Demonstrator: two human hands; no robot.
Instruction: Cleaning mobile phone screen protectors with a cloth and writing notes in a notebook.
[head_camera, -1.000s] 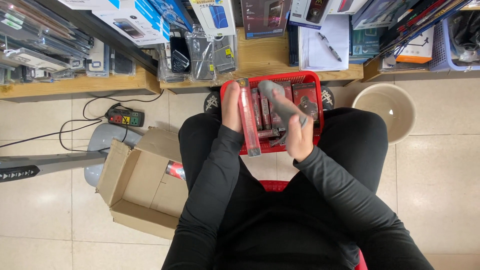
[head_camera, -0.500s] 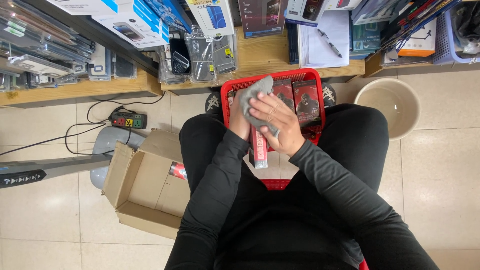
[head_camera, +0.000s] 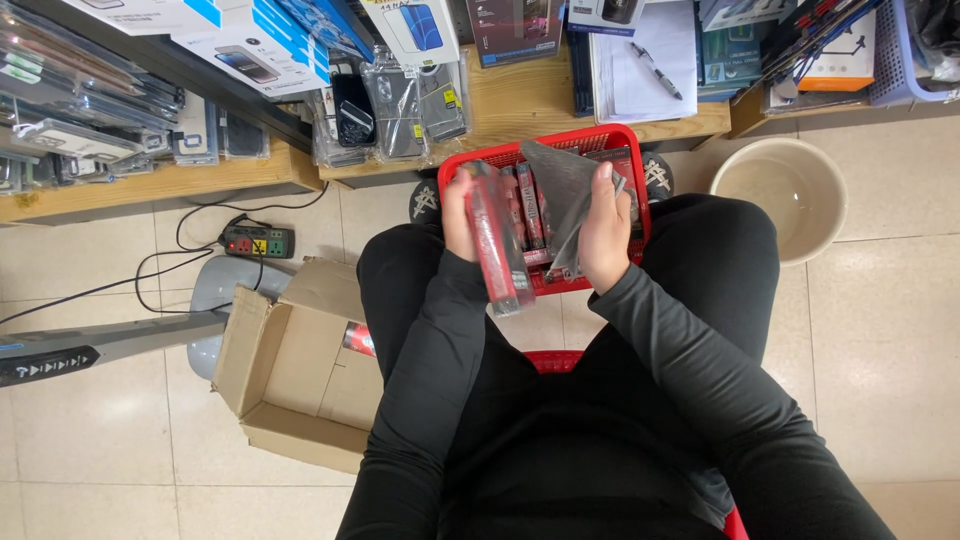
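I sit over a red plastic basket that rests between my knees and holds several red and black packaged items. My left hand grips one long red packaged item, held upright above the basket's left side. My right hand holds a grey cloth that hangs in folds over the basket's middle. The two hands are apart, with the cloth just right of the package.
An open cardboard box with a red item inside lies on the tiled floor at my left. A beige round bucket stands at the right. A power strip and cables lie by a wooden shelf stacked with packaged goods.
The hands were together on the package with the cloth pressed to it. They have since separated: the left keeps the package, the right has drawn the cloth away to the right.
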